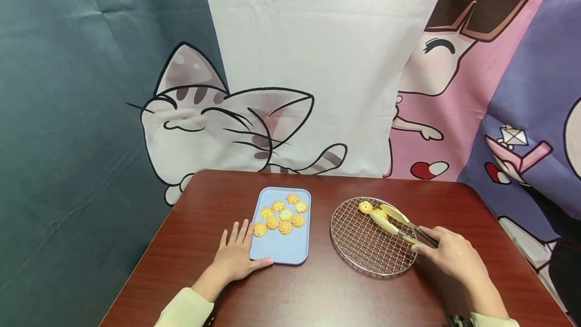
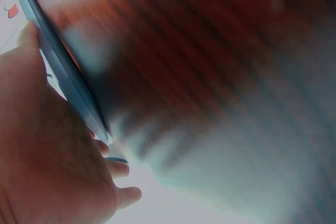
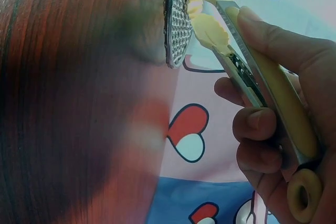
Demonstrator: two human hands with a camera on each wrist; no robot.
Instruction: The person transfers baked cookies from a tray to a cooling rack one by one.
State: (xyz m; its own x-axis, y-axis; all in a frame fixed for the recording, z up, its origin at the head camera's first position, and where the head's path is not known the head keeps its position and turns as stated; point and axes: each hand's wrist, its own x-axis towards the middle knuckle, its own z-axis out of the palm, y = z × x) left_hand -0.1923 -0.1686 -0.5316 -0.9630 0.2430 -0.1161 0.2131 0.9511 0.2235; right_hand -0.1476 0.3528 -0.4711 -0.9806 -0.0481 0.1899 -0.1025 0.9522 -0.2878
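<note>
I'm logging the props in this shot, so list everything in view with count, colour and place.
tray: one, light blue, on the table, left of the rack
piped cookies: nine, golden yellow, on the tray; at least two more at the rack's far side, one partly hidden by the tongs
round wire rack: one, metallic, on the table's right half
tongs: one, yellow tips with metal arms, over the rack
table: one, reddish brown, under tray and rack
printed backdrop: cartoon cat and girl; green, white, pink, purple; behind the table
sleeves: two, pale green, bottom edge
left hand: one, touching the tray's near-left corner
right hand: one, holding the tongs
</note>
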